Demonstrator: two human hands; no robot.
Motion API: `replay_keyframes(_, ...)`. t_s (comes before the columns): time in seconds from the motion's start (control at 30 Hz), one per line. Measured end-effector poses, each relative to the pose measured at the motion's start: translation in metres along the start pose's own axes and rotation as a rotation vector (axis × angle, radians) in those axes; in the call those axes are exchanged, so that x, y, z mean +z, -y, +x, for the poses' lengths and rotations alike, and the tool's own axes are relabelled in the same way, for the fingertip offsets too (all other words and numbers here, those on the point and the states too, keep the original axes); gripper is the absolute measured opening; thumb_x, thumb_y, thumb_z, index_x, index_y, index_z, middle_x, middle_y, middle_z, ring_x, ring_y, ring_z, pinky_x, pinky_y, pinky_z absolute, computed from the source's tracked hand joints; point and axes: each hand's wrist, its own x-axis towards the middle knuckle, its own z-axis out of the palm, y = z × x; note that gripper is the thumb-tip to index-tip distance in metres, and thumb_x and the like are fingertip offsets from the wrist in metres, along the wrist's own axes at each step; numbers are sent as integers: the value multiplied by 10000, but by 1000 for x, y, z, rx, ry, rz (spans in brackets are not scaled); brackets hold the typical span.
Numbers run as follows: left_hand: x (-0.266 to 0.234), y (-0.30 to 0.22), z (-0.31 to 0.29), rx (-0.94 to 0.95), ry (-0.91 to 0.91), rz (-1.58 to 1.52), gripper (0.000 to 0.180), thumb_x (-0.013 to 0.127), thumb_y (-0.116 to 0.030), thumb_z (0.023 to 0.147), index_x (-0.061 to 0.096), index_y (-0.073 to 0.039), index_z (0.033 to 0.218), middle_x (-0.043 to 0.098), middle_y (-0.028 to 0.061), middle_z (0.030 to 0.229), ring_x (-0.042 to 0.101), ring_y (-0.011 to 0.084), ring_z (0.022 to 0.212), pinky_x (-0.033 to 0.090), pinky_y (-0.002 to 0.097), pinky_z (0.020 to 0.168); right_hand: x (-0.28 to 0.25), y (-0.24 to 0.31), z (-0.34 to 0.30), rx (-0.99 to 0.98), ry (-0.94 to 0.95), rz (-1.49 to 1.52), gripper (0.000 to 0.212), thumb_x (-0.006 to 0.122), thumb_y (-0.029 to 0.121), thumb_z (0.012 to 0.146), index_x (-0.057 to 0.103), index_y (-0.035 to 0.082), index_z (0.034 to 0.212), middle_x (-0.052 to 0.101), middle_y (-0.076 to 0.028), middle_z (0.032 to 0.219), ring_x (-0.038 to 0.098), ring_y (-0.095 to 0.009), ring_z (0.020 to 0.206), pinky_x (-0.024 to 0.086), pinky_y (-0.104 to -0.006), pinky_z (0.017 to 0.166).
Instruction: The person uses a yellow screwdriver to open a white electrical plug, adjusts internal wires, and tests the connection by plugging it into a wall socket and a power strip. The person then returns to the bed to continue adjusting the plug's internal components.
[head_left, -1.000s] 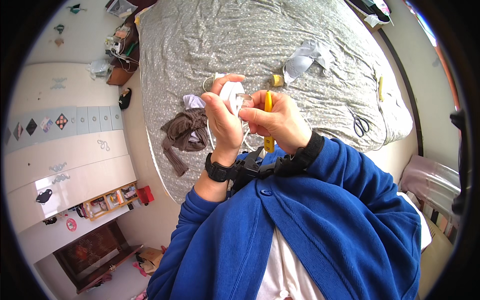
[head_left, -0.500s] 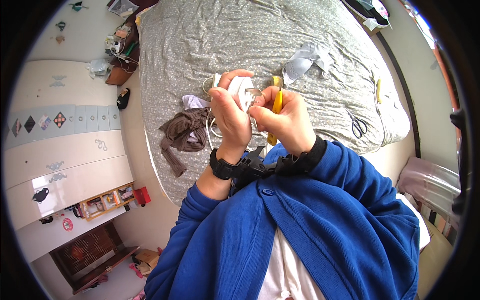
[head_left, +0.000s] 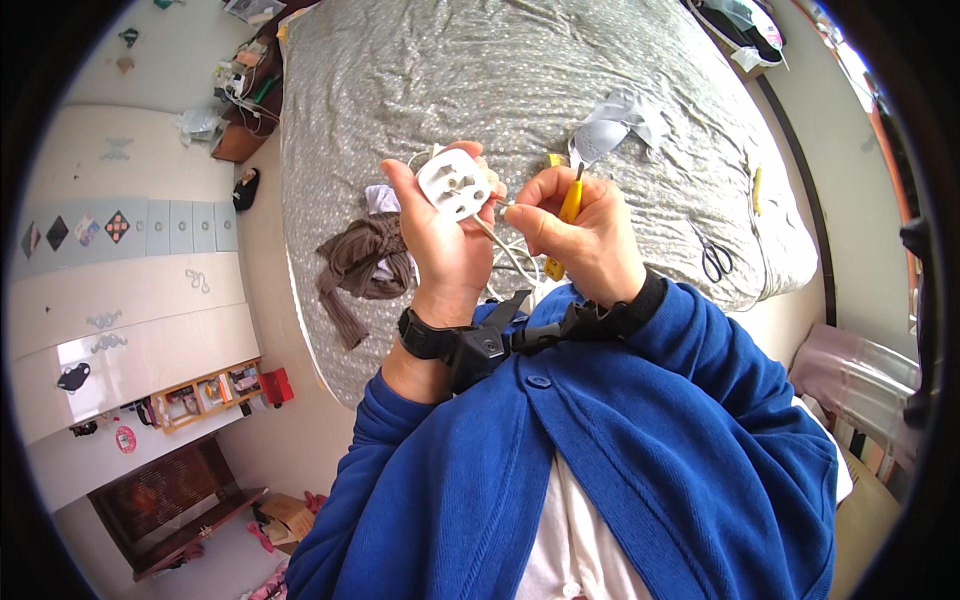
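Observation:
My left hand (head_left: 440, 235) holds a white plastic housing (head_left: 438, 188) on its palm, thumb spread, fingers curled behind. The housing looks like an opened plug or socket, with its hollow inside and round holes facing up. A pale cable (head_left: 510, 250) hangs below it, between my hands. In my right hand (head_left: 592, 235) sits a yellow-handled tool (head_left: 570, 208), held upright between the fingers with its thin dark tip pointing away from me; its exact kind is unclear. The right thumb and forefinger pinch together beside the housing's right edge, at what looks like a thin wire end (head_left: 501, 205).
A grey patterned bedspread (head_left: 400, 80) lies under the hands. On it are a brown knitted garment (head_left: 365, 260), a grey-blue bra (head_left: 605, 130), dark-handled scissors (head_left: 715, 258) and a slim yellow object (head_left: 757, 187). White cabinets (head_left: 150, 290) line the left side.
My left hand has turned palm up, so the housing's inside now faces upward. My right hand has shifted slightly right and still grips the yellow tool. A metal piece beside the housing no longer shows.

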Motion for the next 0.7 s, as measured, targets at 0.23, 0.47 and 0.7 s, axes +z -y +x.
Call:
replay_keyframes(0.23,9,-2,-8,-10,38,79,815,198,-698,1002,637,-15,1059,646,59,752,611,152,653,475,252,574,4,3,-1,-2,43,-30,154,744,122,894,637,11,894,615,5,721,547,-46,621,436,-204,556)
replay_keyframes(0.47,13,-5,-12,21,99,113,807,226,-686,1007,628,12,1060,627,65,804,590,158,749,476,270,681,6,3,-6,-34,-5,-100,153,745,107,892,635,2,905,624,-2,752,557,-51,635,449,-204,561)
replay_keyframes(0.7,20,-2,-14,72,28,216,814,175,-684,1011,637,-14,1032,636,40,781,609,134,707,480,247,632,3,6,-5,13,24,-65,142,729,102,901,634,-2,909,624,-7,736,568,-57,637,455,-207,568)
